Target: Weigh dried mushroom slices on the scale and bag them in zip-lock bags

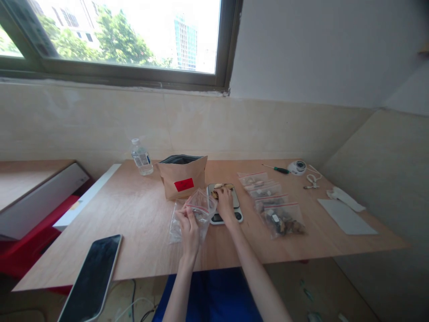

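Observation:
My left hand (189, 223) pinches a clear zip bag (201, 205) with a red strip near its mouth. More clear plastic (175, 228) lies under that hand on the table. Just to the right, my right hand (225, 201) reaches over a small white kitchen scale (237, 217), its fingers curled down around brown and tan dried pieces (228, 186). These look like dried mushroom slices, partly covered by the fingers. Behind the zip bag a brown paper pouch (167, 181) with a red label stands upright, its top open.
Several filled zip bags (284, 219) lie in an overlapping row right of the scale. Beyond them are a screwdriver (280, 170), a white dome camera (297, 167) and a white sheet (348, 217). A plastic bottle (142, 158) stands back left; a phone (95, 273) is front left.

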{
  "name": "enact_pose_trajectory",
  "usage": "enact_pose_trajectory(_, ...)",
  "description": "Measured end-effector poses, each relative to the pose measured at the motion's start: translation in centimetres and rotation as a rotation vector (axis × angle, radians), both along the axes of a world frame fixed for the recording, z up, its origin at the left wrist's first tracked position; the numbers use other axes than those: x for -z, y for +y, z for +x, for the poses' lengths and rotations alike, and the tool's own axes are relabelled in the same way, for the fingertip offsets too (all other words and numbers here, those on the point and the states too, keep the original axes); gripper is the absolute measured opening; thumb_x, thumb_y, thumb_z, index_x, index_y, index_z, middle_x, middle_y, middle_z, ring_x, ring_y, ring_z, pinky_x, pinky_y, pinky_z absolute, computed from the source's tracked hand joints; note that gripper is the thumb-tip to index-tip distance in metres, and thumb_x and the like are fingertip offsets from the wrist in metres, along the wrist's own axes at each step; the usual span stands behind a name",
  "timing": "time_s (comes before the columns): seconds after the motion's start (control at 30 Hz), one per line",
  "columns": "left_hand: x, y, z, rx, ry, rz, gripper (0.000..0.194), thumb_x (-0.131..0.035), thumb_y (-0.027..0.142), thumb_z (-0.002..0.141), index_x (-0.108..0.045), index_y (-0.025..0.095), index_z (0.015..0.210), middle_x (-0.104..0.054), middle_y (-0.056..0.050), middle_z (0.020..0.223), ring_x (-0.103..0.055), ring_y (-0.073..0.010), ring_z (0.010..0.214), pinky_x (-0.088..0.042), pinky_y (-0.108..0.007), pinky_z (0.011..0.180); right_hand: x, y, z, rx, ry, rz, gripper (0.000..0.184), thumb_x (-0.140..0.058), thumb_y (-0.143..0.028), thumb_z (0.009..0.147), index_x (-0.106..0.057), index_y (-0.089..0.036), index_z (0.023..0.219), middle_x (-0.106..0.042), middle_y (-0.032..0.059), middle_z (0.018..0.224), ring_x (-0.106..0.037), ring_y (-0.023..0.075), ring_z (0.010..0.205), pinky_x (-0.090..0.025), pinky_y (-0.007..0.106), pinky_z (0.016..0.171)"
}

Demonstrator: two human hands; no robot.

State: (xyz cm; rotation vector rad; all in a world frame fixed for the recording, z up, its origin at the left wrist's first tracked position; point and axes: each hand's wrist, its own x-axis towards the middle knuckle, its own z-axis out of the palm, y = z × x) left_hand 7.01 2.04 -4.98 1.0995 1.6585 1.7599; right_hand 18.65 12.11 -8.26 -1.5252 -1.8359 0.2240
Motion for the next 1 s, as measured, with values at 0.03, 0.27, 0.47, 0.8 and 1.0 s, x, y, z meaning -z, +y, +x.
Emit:
enact_pose_trajectory(0.03, -0.1, 0.0, 0.0, 0.006, -0.012, -0.021, 0.034, -0.032, 0.055, 0.089, -0.037, 0.022, 0.085, -0.057, -0.012, 0.101, -0.058, -0.0252, 0.097, -0.044, -0.042, 0.084, 0.0, 0.0, 0.2, -0.011, 0.027, 0.006, 0.018, -0.057, -0.019, 0.081, -0.066, -0.016, 0.096, -0.057, 0.0156, 0.102, -0.048, 0.0303, 0.102, -0.04, 0.046, 0.089)
enact_pose_trajectory(0.27, -0.5, -0.1, 0.1, 0.019, -0.034, -0.035, 0.036, -0.032, 0.058, 0.088, -0.036, 0.022, 0.085, -0.056, -0.014, 0.108, -0.055, -0.0263, 0.104, -0.041, -0.043, 0.089, -0.5, 0.6, 2.1, -0.058, 0.216, 0.039, 0.017, -0.05, -0.013, 0.081, -0.066, -0.016, 0.088, -0.062, 0.0118, 0.094, -0.056, 0.025, 0.093, -0.044, 0.042, 0.087)
enact_pose_trajectory(0.47, -0.3, -0.2, 0.4, 0.063, -0.042, -0.053, 0.034, -0.032, 0.055, 0.089, -0.038, 0.022, 0.087, -0.056, -0.012, 0.106, -0.056, -0.0245, 0.101, -0.042, -0.041, 0.087, -5.6, -0.8, 1.3, -0.164, 0.541, 0.037, 0.023, -0.049, -0.03, 0.088, -0.063, -0.016, 0.1, -0.069, 0.0094, 0.1, -0.065, 0.0188, 0.091, -0.051, 0.03, 0.08)
enact_pose_trajectory(0.8, 0.1, -0.1, 0.6, 0.039, -0.067, -0.037, 0.036, -0.032, 0.057, 0.088, -0.038, 0.022, 0.088, -0.055, -0.011, 0.099, -0.056, -0.0247, 0.1, -0.041, -0.041, 0.087, -6.4, 0.0, 1.8, -0.359, 0.331, -0.032, 0.032, -0.046, -0.035, 0.091, -0.062, -0.022, 0.115, -0.062, 0.0091, 0.118, -0.054, 0.0197, 0.113, -0.042, 0.036, 0.096)
enact_pose_trajectory(1.0, 0.0, -0.2, 0.2, 0.01, -0.056, -0.053, 0.036, -0.031, 0.057, 0.088, -0.038, 0.022, 0.087, -0.053, -0.008, 0.093, -0.056, -0.0225, 0.09, -0.043, -0.04, 0.083, -0.8, 3.7, 2.6, 0.018, -0.067, -0.04, 0.034, -0.059, -0.033, 0.083, -0.062, -0.023, 0.116, -0.056, 0.0149, 0.122, -0.046, 0.0291, 0.117, -0.033, 0.047, 0.096)
